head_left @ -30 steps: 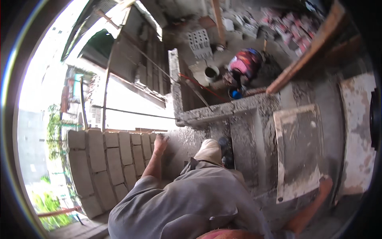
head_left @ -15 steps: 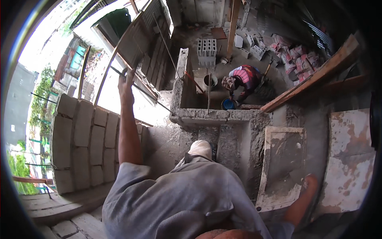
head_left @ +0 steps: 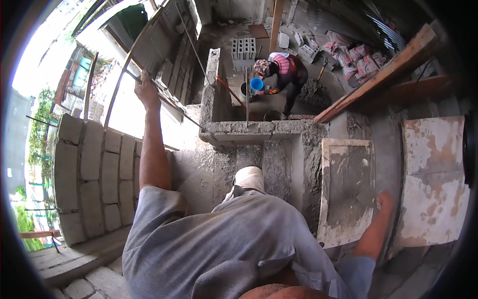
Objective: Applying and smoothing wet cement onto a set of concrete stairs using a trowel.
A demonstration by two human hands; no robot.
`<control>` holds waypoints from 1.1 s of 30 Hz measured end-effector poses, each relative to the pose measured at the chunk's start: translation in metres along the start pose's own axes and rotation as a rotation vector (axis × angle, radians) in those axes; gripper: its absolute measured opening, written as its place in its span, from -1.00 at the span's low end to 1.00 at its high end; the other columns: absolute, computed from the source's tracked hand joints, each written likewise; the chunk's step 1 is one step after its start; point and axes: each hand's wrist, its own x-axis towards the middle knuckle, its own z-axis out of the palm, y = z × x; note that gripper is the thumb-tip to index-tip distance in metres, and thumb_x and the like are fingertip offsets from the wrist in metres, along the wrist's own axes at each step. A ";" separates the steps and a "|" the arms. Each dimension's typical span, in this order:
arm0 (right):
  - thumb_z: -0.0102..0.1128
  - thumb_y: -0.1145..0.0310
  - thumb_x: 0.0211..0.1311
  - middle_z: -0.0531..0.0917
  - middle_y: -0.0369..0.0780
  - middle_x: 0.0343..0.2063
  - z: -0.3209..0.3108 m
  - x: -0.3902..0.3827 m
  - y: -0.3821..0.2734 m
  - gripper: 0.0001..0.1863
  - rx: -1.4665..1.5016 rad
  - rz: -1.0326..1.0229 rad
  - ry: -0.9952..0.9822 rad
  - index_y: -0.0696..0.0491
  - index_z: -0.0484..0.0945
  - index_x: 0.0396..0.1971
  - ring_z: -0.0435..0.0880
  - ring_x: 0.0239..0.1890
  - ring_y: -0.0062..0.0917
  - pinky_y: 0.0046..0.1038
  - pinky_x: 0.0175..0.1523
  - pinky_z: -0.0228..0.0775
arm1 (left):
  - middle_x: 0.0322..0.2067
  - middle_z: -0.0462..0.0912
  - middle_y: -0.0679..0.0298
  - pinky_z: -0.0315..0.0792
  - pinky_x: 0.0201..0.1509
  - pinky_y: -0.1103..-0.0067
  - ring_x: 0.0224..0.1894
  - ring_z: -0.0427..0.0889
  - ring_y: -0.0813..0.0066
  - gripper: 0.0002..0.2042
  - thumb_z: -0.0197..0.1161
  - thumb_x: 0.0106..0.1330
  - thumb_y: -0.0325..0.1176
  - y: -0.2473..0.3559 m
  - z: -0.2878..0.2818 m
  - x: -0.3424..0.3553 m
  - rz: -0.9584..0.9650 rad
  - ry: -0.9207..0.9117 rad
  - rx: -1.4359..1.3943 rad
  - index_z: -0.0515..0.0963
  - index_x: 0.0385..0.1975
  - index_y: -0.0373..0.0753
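Note:
My left hand point(head_left: 145, 90) is raised at the far left, its fingers closed round a dark thin metal bar point(head_left: 172, 105) that slants down to the rough block wall. My right hand point(head_left: 383, 200) is a fist at the right, over a pale-framed mortar board point(head_left: 326, 192) smeared with wet grey mortar. A smooth grey trowel blade point(head_left: 367, 198) shows faintly beside that fist; its handle is hidden in my fingers. Beyond my grey shirt a pale rounded shape point(head_left: 249, 178) stands before the low wall; I cannot tell what it is.
Past the low wall point(head_left: 249, 130), a bent co-worker point(head_left: 286, 72) holds a blue pail point(head_left: 256, 83) near a dark bucket point(head_left: 244, 89). Hollow blocks point(head_left: 244, 49), sacks point(head_left: 366, 65) and a mortar heap point(head_left: 313, 93) lie behind. A slanting timber point(head_left: 373, 77) crosses the right; a block wall point(head_left: 92, 169) rises left.
My left hand's fingers have closed round the bar. My right hand has shifted up along the mortar board. The co-worker has lifted the blue pail and moved it left.

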 end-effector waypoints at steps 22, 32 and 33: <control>0.16 0.36 -0.06 0.56 0.02 -0.09 -0.068 -0.075 -0.056 -0.63 0.039 0.088 -0.060 0.14 0.52 -0.18 0.52 0.01 -0.11 -0.20 0.06 0.39 | -0.46 0.52 0.26 0.30 -0.30 0.56 -0.42 0.40 0.54 -0.70 0.12 0.31 -0.24 -0.001 -0.004 0.002 0.077 0.013 0.068 0.52 -0.29 -0.43; 0.18 0.27 0.01 0.59 0.01 -0.16 -0.036 -0.051 -0.050 -0.64 0.029 0.022 0.064 0.15 0.52 -0.19 0.56 -0.07 -0.10 -0.17 0.01 0.40 | -0.54 0.43 0.26 0.31 -0.43 0.51 -0.46 0.41 0.47 -0.72 0.09 0.33 -0.28 -0.026 -0.021 0.027 0.513 -0.015 0.613 0.49 -0.30 -0.46; 0.18 0.25 0.03 0.60 0.00 -0.19 -0.023 -0.044 -0.050 -0.64 0.048 -0.027 0.164 0.15 0.52 -0.20 0.58 -0.11 -0.09 -0.17 -0.01 0.41 | -0.53 0.44 0.23 0.33 -0.40 0.48 -0.43 0.43 0.44 -0.71 0.08 0.33 -0.28 -0.049 -0.031 0.049 0.667 0.018 0.760 0.48 -0.28 -0.47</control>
